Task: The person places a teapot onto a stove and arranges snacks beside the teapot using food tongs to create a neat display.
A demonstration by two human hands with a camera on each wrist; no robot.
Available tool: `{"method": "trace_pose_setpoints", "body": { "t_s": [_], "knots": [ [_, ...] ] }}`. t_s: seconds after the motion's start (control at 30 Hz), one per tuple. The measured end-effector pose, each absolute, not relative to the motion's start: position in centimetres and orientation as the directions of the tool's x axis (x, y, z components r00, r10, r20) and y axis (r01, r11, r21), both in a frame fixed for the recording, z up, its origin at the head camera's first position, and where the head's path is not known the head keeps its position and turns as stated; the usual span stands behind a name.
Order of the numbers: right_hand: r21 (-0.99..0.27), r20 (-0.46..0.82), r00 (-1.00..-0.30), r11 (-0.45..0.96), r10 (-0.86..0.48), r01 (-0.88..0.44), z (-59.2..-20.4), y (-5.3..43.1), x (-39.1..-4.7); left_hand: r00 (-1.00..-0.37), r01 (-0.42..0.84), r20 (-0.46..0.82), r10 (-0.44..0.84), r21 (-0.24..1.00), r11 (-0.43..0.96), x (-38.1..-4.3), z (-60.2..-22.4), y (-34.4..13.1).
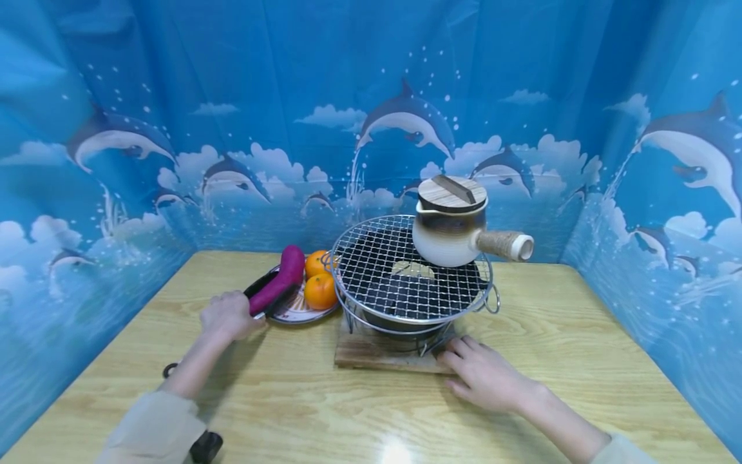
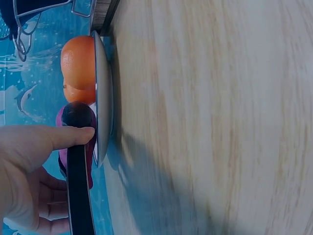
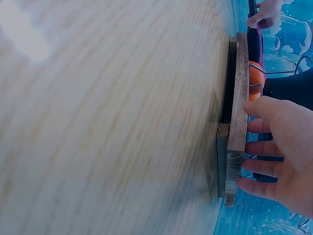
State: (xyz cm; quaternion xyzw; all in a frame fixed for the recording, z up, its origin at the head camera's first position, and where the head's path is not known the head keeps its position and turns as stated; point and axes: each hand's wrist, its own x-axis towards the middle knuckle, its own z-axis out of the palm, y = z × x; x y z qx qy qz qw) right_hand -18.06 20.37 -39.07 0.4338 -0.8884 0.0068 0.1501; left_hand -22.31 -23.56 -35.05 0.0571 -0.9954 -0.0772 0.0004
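My left hand (image 1: 227, 316) grips black tongs (image 2: 79, 191) at the left, its thumb laid along one arm. Between the tong arms is a long, curved purple vegetable (image 1: 281, 283), like an eggplant, over a patterned plate (image 1: 298, 316). Two oranges (image 1: 321, 291) sit on that plate beside it. My right hand (image 1: 484, 377) is at the front right corner of a wooden board (image 1: 377, 357); in the right wrist view its fairly straight fingertips (image 3: 252, 183) rest at the board's edge. Upon the board stands a dark round stove (image 1: 400, 325) topped by a wire grill rack (image 1: 382, 283).
A cream pot (image 1: 443, 238) with a wooden lid (image 1: 452, 192) stands on the rack's right side, its wrapped handle (image 1: 501, 245) jutting right past the rim. Wire loops (image 1: 494, 301) stick out from the rack. A blue dolphin curtain (image 1: 278, 129) encloses the wooden table (image 1: 324, 412) behind and at both sides.
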Motion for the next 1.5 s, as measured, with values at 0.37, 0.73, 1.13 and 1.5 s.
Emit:
{"method": "trace_pose_setpoints", "body": {
  "t_s": [0.37,0.73,1.13,1.5],
  "knots": [
    [0.117,0.263,-0.586,0.629,-0.766,-0.769,-39.0,20.3,-18.0,-0.995,-0.095,-0.005,-0.096,0.181,0.979,-21.8,-34.1,-24.2],
    [0.112,0.261,-0.589,0.630,-0.764,-0.768,-39.1,20.4,-18.0,-0.991,-0.123,0.017,-0.130,0.239,0.963,-21.4,-31.8,-24.6],
    [0.109,0.254,-0.598,0.637,-0.760,-0.763,-38.9,20.5,-17.9,-0.992,-0.105,0.045,-0.121,0.262,0.959,-21.0,-28.6,-23.7],
    [0.109,0.251,-0.599,0.637,-0.761,-0.763,-39.1,20.5,-18.0,-0.992,-0.088,0.069,-0.105,0.217,0.972,-21.2,-25.9,-22.2]
  ]
}}
